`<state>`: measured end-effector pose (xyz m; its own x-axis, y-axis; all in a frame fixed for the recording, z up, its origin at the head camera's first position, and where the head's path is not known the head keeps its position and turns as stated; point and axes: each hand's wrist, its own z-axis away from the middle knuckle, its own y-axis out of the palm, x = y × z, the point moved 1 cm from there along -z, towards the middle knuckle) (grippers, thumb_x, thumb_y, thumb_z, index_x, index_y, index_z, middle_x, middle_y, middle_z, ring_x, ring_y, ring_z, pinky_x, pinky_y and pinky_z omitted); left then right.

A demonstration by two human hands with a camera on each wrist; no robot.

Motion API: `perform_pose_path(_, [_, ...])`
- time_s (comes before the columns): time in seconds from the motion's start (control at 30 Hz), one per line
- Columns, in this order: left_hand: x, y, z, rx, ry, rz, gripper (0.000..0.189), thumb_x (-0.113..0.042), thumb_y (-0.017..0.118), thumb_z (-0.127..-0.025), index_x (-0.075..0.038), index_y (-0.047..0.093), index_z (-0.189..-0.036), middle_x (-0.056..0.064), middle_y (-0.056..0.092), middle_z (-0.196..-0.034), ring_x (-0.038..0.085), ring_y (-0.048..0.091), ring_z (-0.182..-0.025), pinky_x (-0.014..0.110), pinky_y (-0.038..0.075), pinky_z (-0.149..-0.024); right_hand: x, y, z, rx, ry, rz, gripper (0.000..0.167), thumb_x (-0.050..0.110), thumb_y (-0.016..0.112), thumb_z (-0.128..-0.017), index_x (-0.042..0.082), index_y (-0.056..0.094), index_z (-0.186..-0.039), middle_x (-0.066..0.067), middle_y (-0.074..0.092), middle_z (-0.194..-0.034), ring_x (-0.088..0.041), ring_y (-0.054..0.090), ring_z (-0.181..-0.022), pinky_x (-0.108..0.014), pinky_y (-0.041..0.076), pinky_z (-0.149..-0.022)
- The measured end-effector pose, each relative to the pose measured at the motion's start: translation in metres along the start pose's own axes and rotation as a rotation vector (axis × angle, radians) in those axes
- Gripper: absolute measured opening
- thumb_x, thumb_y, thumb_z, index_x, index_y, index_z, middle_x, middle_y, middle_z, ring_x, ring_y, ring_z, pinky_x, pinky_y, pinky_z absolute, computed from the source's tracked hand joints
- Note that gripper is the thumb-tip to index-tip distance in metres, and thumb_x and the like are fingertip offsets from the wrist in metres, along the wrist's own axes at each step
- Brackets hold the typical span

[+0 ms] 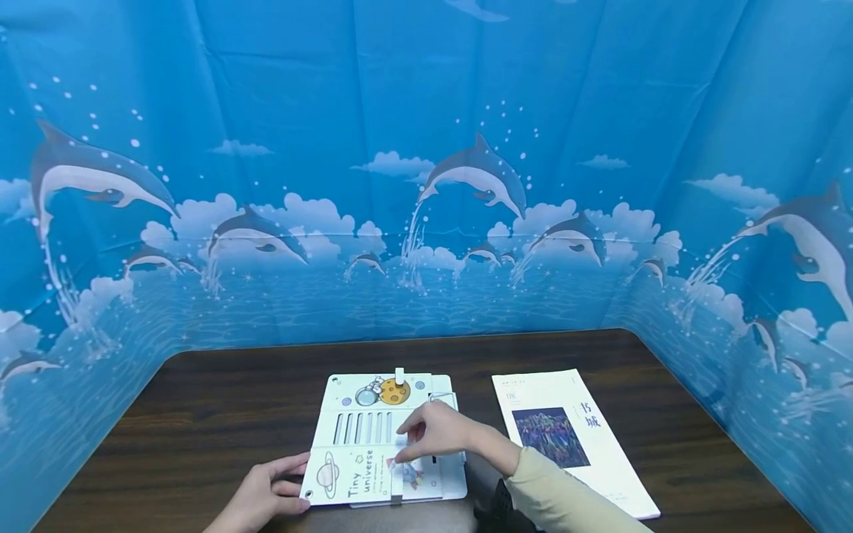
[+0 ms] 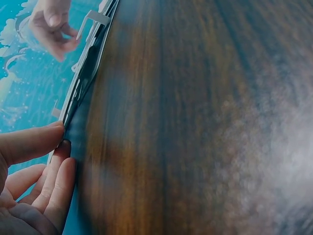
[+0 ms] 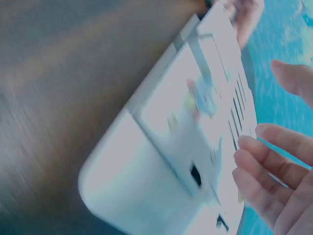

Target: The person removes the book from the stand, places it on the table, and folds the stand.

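A white folding book stand (image 1: 326, 437) lies flat on the table, printed with an astronaut, planets and the words "Tiny universe". Slots run across its middle. A white page clip (image 1: 400, 376) stands up at the far edge, and another white clip strip (image 1: 397, 483) crosses the near edge. My left hand (image 1: 263, 492) pinches the stand's near left corner, thumb on top and fingertips at the edge in the left wrist view. Over the stand's right half hovers my right hand (image 1: 436, 429); the right wrist view shows its fingers (image 3: 266, 156) loosely spread, with nothing between them.
To the right of the stand lies a white magazine (image 1: 533, 396) with a dark picture on its cover. The dark wooden table (image 1: 220, 414) is bordered by a blue dolphin curtain (image 1: 320, 296). A black object (image 1: 500, 511) shows beside the right sleeve (image 1: 566, 492).
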<state>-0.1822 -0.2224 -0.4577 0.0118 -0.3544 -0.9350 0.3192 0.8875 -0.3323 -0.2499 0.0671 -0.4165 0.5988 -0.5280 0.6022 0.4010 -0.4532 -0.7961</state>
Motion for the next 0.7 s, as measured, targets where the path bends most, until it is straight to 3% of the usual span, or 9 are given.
perform_pose_path(0.1, [0.0, 0.0, 0.001, 0.0, 0.001, 0.006, 0.072, 0.005, 0.074, -0.066, 0.023, 0.035, -0.124, 0.028, 0.055, -0.11, 0.025, 0.063, -0.083, 0.027, 0.053, -0.065, -0.01, -0.009, -0.007, -0.051, 0.038, -0.023, 0.039, 0.029, 0.075, -0.072, 0.002, 0.069, -0.1, 0.009, 0.06, -0.072, 0.001, 0.051, -0.064, -0.014, 0.045, -0.061])
perform_pose_path(0.33, [0.001, 0.0, 0.001, 0.013, 0.033, 0.04, 0.071, 0.008, 0.072, -0.066, 0.024, 0.033, -0.123, 0.028, 0.055, -0.108, 0.02, 0.064, -0.08, 0.027, 0.053, -0.066, -0.034, -0.024, -0.023, -0.175, 0.112, -0.008, 0.046, 0.029, 0.075, -0.072, 0.0, 0.065, -0.105, -0.008, 0.065, -0.093, -0.021, 0.058, -0.085, -0.02, 0.046, -0.069])
perform_pose_path(0.53, [0.001, -0.001, 0.001, 0.003, 0.025, 0.014, 0.072, 0.006, 0.074, -0.065, 0.024, 0.035, -0.122, 0.029, 0.055, -0.108, 0.02, 0.064, -0.079, 0.027, 0.053, -0.065, -0.053, -0.024, -0.04, -0.231, 0.165, -0.025, 0.045, 0.021, 0.074, -0.074, -0.002, 0.062, -0.11, -0.011, 0.063, -0.1, -0.024, 0.057, -0.092, -0.028, 0.048, -0.075])
perform_pose_path(0.7, [0.002, -0.001, 0.0, 0.01, 0.038, 0.019, 0.071, 0.007, 0.074, -0.066, 0.024, 0.035, -0.122, 0.029, 0.055, -0.108, 0.019, 0.064, -0.078, 0.027, 0.053, -0.064, -0.062, -0.018, -0.053, -0.245, 0.207, -0.044, 0.042, 0.015, 0.072, -0.076, -0.003, 0.06, -0.113, -0.01, 0.062, -0.103, -0.02, 0.057, -0.093, -0.027, 0.048, -0.076])
